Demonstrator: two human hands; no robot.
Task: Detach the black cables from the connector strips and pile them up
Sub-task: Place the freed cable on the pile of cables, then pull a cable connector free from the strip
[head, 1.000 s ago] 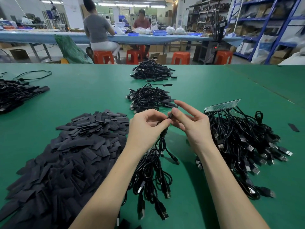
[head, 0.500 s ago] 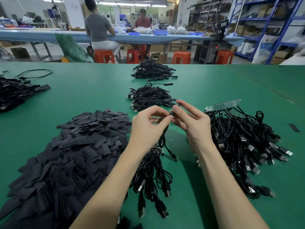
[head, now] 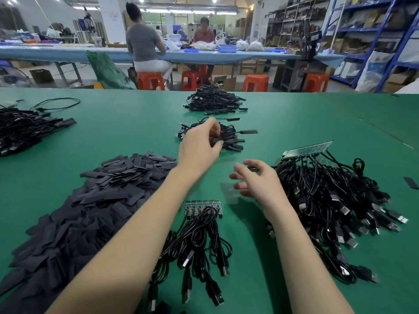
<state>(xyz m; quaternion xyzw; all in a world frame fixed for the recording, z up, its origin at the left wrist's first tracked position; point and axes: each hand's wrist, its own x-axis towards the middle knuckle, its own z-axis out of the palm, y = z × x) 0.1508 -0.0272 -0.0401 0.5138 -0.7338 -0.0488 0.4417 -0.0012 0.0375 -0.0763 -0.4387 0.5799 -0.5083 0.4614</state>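
you are at the drop: your left hand is over the middle pile of loose cables on the bench, so let the freed cable fall onto the heap rather than beside it, with its plug end lying the same way as the others so the pile stays tidy. that hand's fingers are curled down into the pile and look to be pinching a cable there, though blur makes it hard to say whether it is let go yet. your right hand hangs just above the bench, fingers loosely spread, holding nothing, just beside the big tangle of cables that hangs from a connector strip. the next strip, with its cables attached, lies near you between your forearms; reach for that one with the free hand.
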